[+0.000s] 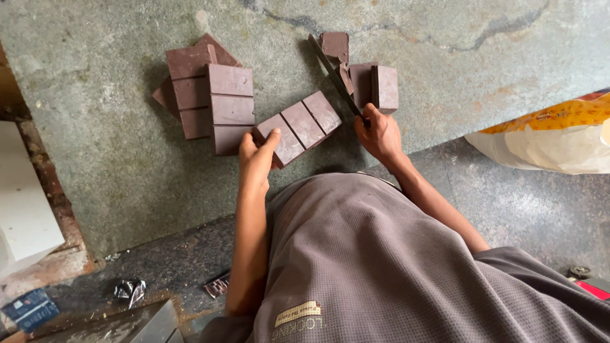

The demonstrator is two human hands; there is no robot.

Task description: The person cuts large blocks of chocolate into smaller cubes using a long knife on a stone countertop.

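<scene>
Brown 3-segment chocolate slab (298, 127), seemingly uncut

A grey stone bench (127, 165) runs across the room, mottled and cracked near its far edge. To the right lies a white-and-orange sack (553, 136). At the left sits a white slab (22, 197). On the dark floor (165, 263) below lie a crumpled foil scrap (130, 290) and a blue packet (30, 309).

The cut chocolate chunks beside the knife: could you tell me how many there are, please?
3: one above the knife, two right of it; more may be hidden.
</scene>
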